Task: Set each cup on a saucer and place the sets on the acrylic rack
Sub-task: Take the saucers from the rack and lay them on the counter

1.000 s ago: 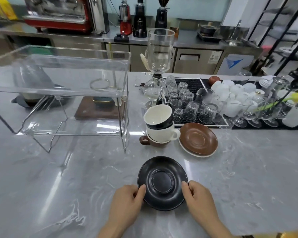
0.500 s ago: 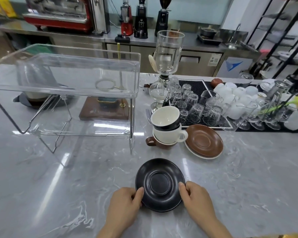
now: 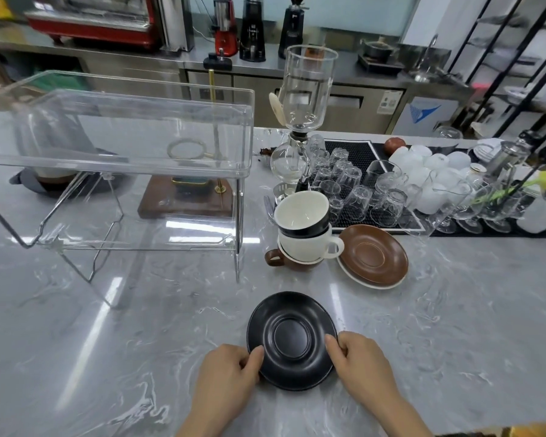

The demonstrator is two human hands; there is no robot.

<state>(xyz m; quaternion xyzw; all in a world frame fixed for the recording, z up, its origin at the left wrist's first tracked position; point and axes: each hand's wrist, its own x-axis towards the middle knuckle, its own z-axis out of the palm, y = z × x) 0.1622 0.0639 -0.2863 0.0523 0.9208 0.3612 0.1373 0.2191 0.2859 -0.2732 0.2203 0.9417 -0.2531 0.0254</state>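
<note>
we see our left hand and right hand each pinching the near rim of the black saucer, thumbs on top and fingers curled at its edge, so both grips are clamped on it. the black saucer lies on the grey marble bench, holding nothing. beyond the black saucer stands a stack of three cups: a black cup with a white inside on top, a white cup under it, a brown cup at the bottom. just right of the stack, and beyond the black saucer, a brown saucer rests on a white saucer. beyond the black saucer and to its left stands the acrylic rack, both its levels bare. farther beyond the black saucer, upturned glasses sit on a black mat.
</note>
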